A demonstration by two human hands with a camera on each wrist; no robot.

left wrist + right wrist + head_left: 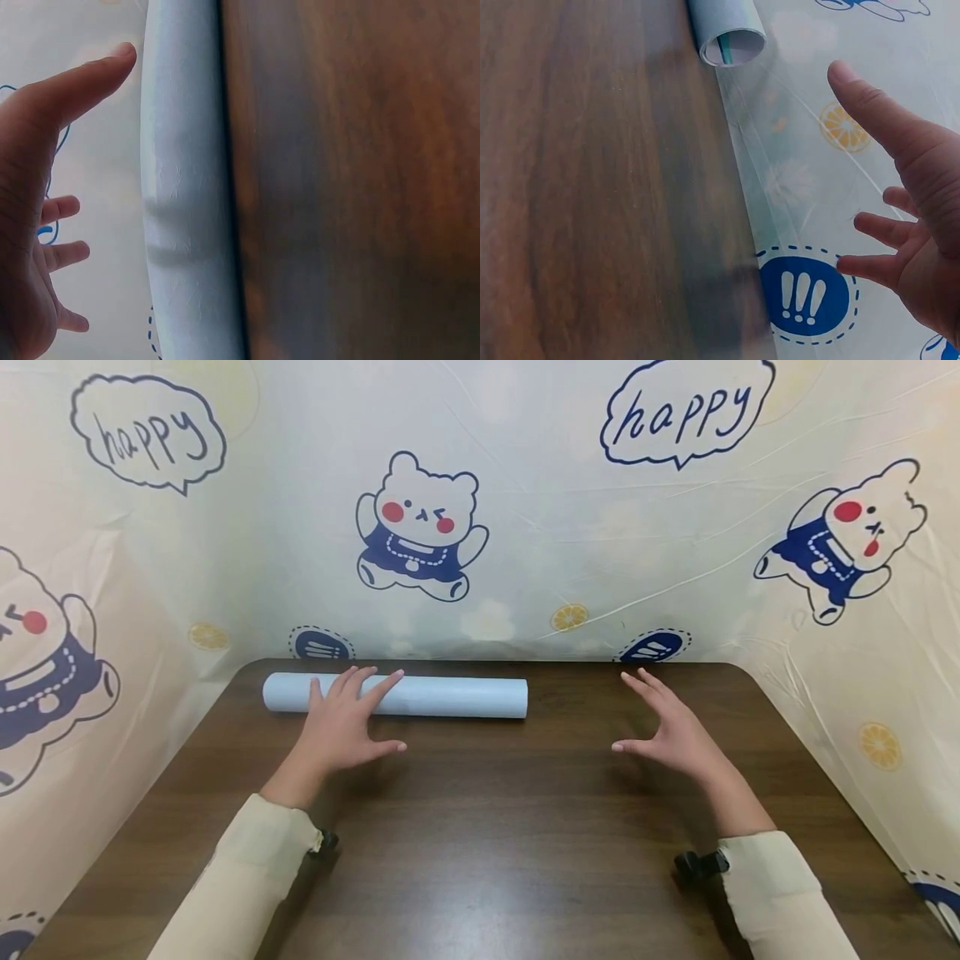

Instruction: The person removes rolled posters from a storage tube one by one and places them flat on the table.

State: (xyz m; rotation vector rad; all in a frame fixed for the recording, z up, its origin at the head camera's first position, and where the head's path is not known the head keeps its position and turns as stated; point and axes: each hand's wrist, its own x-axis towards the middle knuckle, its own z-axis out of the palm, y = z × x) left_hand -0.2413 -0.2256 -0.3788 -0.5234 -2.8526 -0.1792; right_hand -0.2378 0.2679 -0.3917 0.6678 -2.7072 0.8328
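A long pale blue tube [457,697] lies sideways along the back left of the table. Its right end is hollow in the right wrist view, where the tube's rim [762,46] shows a green strip inside. My left hand [339,727] hovers in front of the tube with fingers spread and thumb apart. In the left wrist view, a gap shows between the left hand [30,202] and the tube [187,150], and finger shadows fall on it. My right hand [678,735] is held over the table's right side, fingers extended, holding nothing.
The dark brown wooden table [480,827] has rounded back corners. A pale printed curtain [525,527] with bears, orange slices and "happy" bubbles encloses its back and sides. Black wrist straps [701,864] sit at the cream sleeves [776,885].
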